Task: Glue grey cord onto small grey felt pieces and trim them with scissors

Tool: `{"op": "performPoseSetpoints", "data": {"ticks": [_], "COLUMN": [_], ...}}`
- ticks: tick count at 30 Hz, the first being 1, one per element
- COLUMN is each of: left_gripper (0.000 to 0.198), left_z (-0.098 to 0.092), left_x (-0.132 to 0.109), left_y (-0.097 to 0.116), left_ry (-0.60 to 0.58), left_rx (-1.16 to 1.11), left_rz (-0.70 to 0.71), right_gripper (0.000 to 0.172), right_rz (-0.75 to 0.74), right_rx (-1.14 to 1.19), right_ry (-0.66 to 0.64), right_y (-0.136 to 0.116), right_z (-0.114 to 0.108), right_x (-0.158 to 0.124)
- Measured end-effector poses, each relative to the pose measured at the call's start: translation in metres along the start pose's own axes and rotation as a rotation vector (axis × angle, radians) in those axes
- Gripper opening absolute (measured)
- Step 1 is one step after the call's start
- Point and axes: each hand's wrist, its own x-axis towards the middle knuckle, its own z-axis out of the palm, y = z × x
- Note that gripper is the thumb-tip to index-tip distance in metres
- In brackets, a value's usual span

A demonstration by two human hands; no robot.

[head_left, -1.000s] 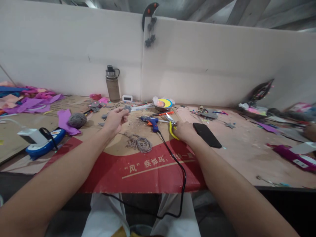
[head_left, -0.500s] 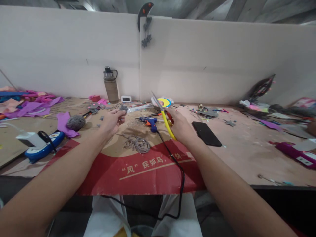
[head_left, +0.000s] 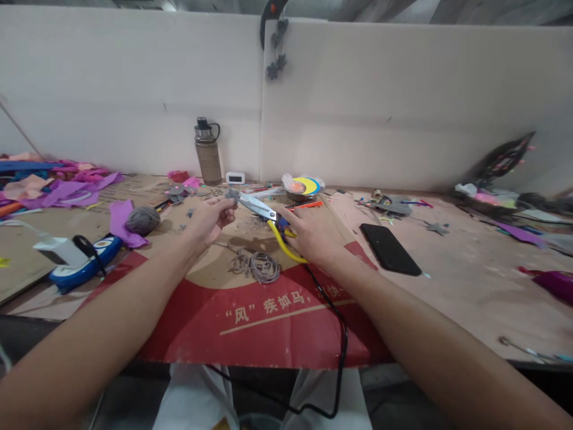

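Pinched between the thumb and fingers of my left hand (head_left: 213,220) is a small grey felt piece (head_left: 233,194), its exact shape hard to make out. My right hand (head_left: 308,233) grips yellow-handled scissors (head_left: 259,207), whose blades point left and reach the grey piece. Whether the blades touch it I cannot tell. Behind the right hand, the blue glue gun (head_left: 282,223) is mostly hidden; its black cord (head_left: 344,334) runs down over the table edge. Below the hands, a loose coil of grey cord (head_left: 262,267) lies on the red and brown cardboard (head_left: 192,328).
A water bottle (head_left: 208,156) and small white clock (head_left: 235,178) stand along the back panel. At right lies a black phone (head_left: 389,249). Grey yarn (head_left: 143,220), a blue power strip (head_left: 85,263) and purple felt scraps (head_left: 67,194) are at left. A bowl (head_left: 304,191) sits behind the scissors.
My right hand has brought the scissors left and down, swinging the blades from pointing upward to pointing at the grey piece. My left hand still holds that piece. The view has shifted slightly.
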Motion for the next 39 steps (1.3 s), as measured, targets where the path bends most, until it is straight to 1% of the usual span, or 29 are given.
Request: {"op": "performPoseSetpoints", "data": {"ticks": [4, 12, 18, 25, 32, 36, 39], "left_gripper": [0.014, 0.013, 0.011, 0.010, 0.011, 0.010, 0.010], "left_z": [0.0001, 0.0005, 0.0027, 0.0017, -0.0021, 0.0002, 0.0023], "left_x": [-0.0006, -0.0020, -0.0029, 0.0004, 0.0016, 0.0014, 0.0009], "left_y": [-0.0012, -0.0029, -0.0009, -0.0002, -0.0035, -0.0031, -0.0016], "left_ry": [-0.033, -0.062, -0.028, -0.017, -0.054, -0.025, -0.001], "left_rx": [0.021, 0.041, -0.010, -0.016, 0.067, 0.047, 0.034], "left_rz": [0.010, -0.010, -0.060, -0.101, -0.044, -0.062, -0.074], "right_gripper": [0.049, 0.048, 0.047, 0.049, 0.047, 0.045, 0.042], "right_rz": [-0.001, 0.024, 0.047, 0.013, 0.025, 0.032, 0.061], "right_rx": [-0.051, -0.123, -0.125, -0.085, -0.063, -0.020, 0.022], "right_ry": [-0.013, -0.024, -0.038, -0.026, -0.049, -0.051, -0.024], "right_y": [0.0027, -0.0054, -0.0062, -0.0020, -0.0006, -0.0016, -0.0022], "right_z": [0.0049, -0.0027, -0.0039, 0.0009, 0.0037, 0.0051, 0.0054], "right_x": [-0.0033, -0.0049, -0.0047, -0.0052, -0.0058, -0.0065, -0.0064]}}
